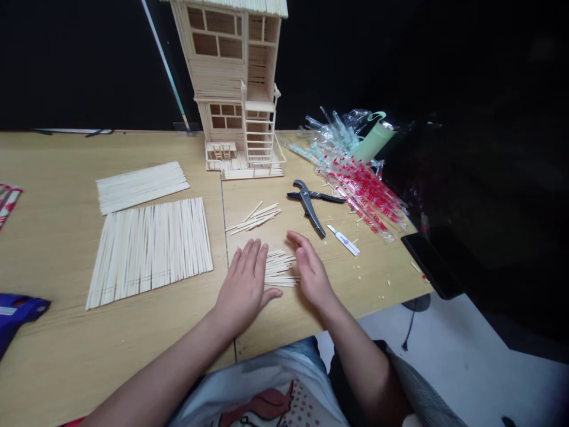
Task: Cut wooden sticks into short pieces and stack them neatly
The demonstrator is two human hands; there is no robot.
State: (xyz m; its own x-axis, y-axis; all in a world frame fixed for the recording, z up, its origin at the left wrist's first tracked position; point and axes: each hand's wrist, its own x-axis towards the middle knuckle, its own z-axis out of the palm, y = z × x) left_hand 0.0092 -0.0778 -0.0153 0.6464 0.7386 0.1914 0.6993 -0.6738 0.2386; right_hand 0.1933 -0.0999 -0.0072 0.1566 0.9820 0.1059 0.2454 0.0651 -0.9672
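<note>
Short wooden sticks (279, 270) lie in a loose bunch on the table between my two hands. My left hand (244, 279) is flat over the bunch's left end, fingers stretched out and thumb apart. At the right end, my right hand (310, 267) stands on edge with its fingers extended, the palm turned towards the stick ends. A smaller group of sticks (258, 218) lies just beyond my left fingertips. Pliers (309, 204) with dark handles and a white-handled craft knife (344, 240) rest past my right hand.
A model house (240, 89) made of sticks stands at the back. Two flat stick panels (151, 249) lie on the left, near a blue tool (20, 314). Plastic wrappers (355, 184), a green cylinder (373, 141) and a phone (431, 265) are on the right.
</note>
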